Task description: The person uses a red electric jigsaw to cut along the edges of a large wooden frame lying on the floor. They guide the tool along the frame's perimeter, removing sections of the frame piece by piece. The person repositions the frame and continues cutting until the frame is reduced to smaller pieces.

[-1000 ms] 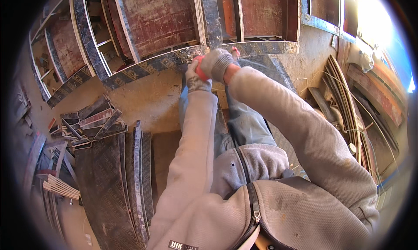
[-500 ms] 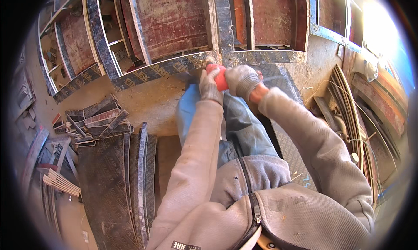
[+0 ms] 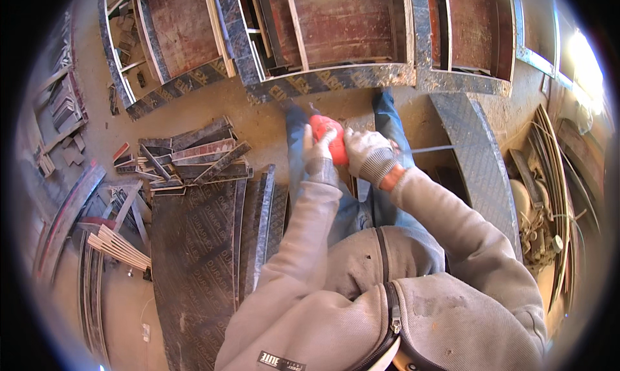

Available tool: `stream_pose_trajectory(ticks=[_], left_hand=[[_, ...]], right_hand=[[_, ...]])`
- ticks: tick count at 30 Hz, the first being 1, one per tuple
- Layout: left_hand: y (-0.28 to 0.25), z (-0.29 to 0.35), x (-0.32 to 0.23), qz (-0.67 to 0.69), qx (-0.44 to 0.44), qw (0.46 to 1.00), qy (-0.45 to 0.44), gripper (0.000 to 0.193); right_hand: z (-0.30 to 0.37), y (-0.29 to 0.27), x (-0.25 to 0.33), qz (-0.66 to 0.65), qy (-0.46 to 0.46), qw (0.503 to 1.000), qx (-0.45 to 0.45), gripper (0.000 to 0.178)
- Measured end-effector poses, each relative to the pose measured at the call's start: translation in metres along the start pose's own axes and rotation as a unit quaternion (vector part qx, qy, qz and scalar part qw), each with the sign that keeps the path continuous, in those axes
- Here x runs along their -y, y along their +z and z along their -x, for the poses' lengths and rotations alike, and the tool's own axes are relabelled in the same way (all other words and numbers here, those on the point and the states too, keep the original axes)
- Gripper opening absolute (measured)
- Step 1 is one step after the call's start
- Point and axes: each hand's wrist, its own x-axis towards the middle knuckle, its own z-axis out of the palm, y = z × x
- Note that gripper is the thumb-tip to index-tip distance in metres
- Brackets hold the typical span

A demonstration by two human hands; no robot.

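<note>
Both gloved hands are on a red power drill (image 3: 329, 133) in front of my body. My left hand (image 3: 319, 146) is closed around its left side, near the front. My right hand (image 3: 369, 153) grips the rear, with a thin cord trailing to the right behind it. The drill's dark, narrow tip points away from me and is slightly blurred. Beyond it, apart from the tip, stands a wooden frame (image 3: 336, 82) with dark-faced edges and reddish panels. Wood chips lie along its near edge.
A heap of offcut strips (image 3: 194, 154) lies to my left, above a large dark plywood sheet (image 3: 194, 267). A curved dark board (image 3: 479, 164) is at my right. Long thin strips (image 3: 557, 196) are bundled farther right.
The drill has come back from the frame's edge toward my body, with both hands still on it. The view has swung left, so the surroundings sit farther right.
</note>
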Motion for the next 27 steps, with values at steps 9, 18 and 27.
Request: stream_pose_trajectory(ticks=[9,18,27], left_hand=[[-0.092,-0.070,-0.094,0.092,0.060,0.994,-0.017,0.092],[-0.094,-0.097,-0.112,0.069,0.002,0.997,-0.039,0.093],[-0.093,-0.124,-0.107,-0.002,-0.017,0.999,-0.030,0.091]], right_hand=[[-0.061,0.009,0.122,0.044,-0.039,0.994,-0.096,0.027],[-0.105,0.020,0.133,0.038,-0.009,0.996,-0.076,0.029],[-0.118,0.008,0.137,0.044,-0.010,0.997,-0.060,0.025]])
